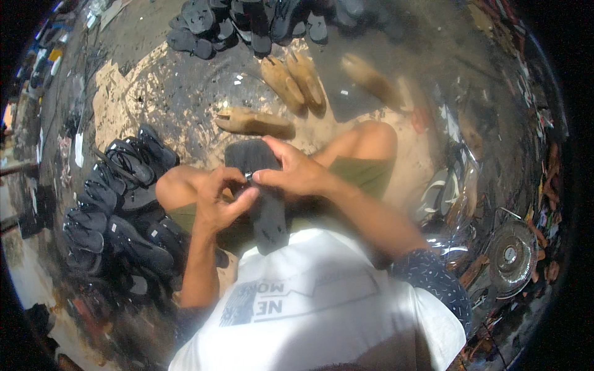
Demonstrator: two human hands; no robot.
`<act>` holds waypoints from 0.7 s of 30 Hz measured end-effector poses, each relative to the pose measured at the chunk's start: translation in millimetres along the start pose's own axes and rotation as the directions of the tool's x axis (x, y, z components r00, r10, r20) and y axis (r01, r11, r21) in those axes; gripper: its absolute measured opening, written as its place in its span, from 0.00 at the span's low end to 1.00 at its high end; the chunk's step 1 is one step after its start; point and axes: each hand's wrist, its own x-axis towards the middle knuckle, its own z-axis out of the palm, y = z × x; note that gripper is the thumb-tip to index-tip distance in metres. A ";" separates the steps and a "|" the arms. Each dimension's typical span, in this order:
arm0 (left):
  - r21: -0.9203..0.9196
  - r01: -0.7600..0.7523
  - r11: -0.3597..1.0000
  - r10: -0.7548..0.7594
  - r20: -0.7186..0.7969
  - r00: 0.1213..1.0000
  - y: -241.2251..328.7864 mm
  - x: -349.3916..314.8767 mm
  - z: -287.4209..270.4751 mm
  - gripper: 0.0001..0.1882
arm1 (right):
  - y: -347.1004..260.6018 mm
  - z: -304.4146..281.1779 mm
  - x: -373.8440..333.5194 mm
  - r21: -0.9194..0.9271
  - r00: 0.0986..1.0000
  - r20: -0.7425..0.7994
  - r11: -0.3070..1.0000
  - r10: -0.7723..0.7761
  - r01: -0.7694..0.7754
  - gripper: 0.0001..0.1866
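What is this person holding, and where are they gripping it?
A dark flip-flop sole, gripped near its middle: right hand on top, left hand at its left edge.

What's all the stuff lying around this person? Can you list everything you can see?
Sandal sole: one, dark grey, lying across the lap, held by both hands.
Finished flip-flops: a pile, too many to count, black, on the floor at the person's left.
More flip-flops: a second heap, black, at the far edge of the floor.
Wooden foot forms: about four, tan, on the floor ahead of the knees; the right-most is blurred.
Fan: one, pale, on the floor at the right.
Floor: dark and stained, with pale patches.
Left hand: gripping the sole's left edge.
Right hand: fingers pinching at the sole's upper part.
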 end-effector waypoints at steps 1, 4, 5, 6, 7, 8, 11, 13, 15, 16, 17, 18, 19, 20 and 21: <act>-0.082 0.072 0.994 -0.077 -0.061 0.995 -2.4 -3.1 3.6 0.14 | -0.3 0.0 0.3 -0.051 1.000 -0.018 0.999 0.007 -0.008 0.35; 0.047 -0.063 0.997 0.072 -0.214 0.974 -8.8 0.3 19.4 0.24 | 5.2 -2.5 -0.6 -0.197 0.997 -0.043 0.979 -0.068 0.058 0.29; -0.165 0.052 0.985 -0.087 -0.210 0.974 -6.1 0.5 21.5 0.27 | 6.1 -2.1 -1.6 -0.152 0.997 -0.048 0.987 -0.058 0.050 0.28; -0.371 0.159 0.915 -0.239 -0.180 0.954 0.4 0.1 24.2 0.30 | 0.0 -0.6 -2.6 -0.110 0.998 -0.048 0.993 -0.045 0.039 0.27; -0.558 0.249 0.792 -0.374 -0.122 0.919 7.2 0.7 25.0 0.33 | -3.1 0.3 -3.7 -0.068 0.998 -0.048 0.997 -0.031 0.028 0.26; -0.495 0.310 0.812 -0.422 -0.132 0.897 7.7 0.2 26.5 0.40 | -1.4 -1.8 -2.5 -0.069 0.997 -0.068 0.997 -0.024 0.019 0.24; -0.029 0.293 0.956 -0.288 -0.302 0.909 -7.5 -2.5 43.2 0.55 | -12.8 -22.5 13.0 -0.167 0.942 -0.336 0.984 -0.007 -0.053 0.19; 0.580 0.171 0.797 -0.179 -0.044 0.983 19.1 3.0 58.2 0.58 | -24.3 -32.5 27.5 -0.166 0.956 -0.295 0.985 0.003 -0.054 0.20; 0.447 0.147 0.882 -0.126 -0.076 0.989 -1.2 1.9 61.5 0.54 | -48.8 -42.2 35.4 -0.144 0.973 -0.171 0.973 0.157 -0.183 0.23; 0.286 0.177 0.942 -0.146 -0.127 0.981 -8.5 -2.9 54.3 0.51 | -42.3 -82.7 44.2 -0.150 0.990 -0.134 0.987 0.040 -0.061 0.25; 0.097 0.184 0.978 -0.167 -0.163 0.973 -16.8 -7.7 45.4 0.49 | -58.9 -130.5 45.4 -0.480 0.958 -0.258 0.877 -0.125 -0.015 0.29; -0.173 0.334 0.927 -0.355 -0.113 0.928 -31.6 -18.2 35.0 0.42 | -72.0 -178.9 45.8 -0.739 0.882 -0.371 0.668 -0.291 -0.090 0.32; -0.336 0.332 0.881 -0.393 -0.131 0.910 -22.3 -16.4 24.5 0.35 | -63.4 -253.0 25.3 -0.846 0.811 -0.462 0.452 -0.358 -0.282 0.37; -0.482 0.362 0.798 -0.469 -0.119 0.875 -13.6 -10.4 16.5 0.32 | -47.3 -327.7 -14.2 -0.833 0.772 -0.551 0.264 -0.317 -0.487 0.43; -0.618 0.376 0.691 -0.535 -0.086 0.841 -9.1 -4.3 11.0 0.29 | -34.0 -385.8 -57.6 -0.753 0.719 -0.654 0.106 -0.235 -0.650 0.48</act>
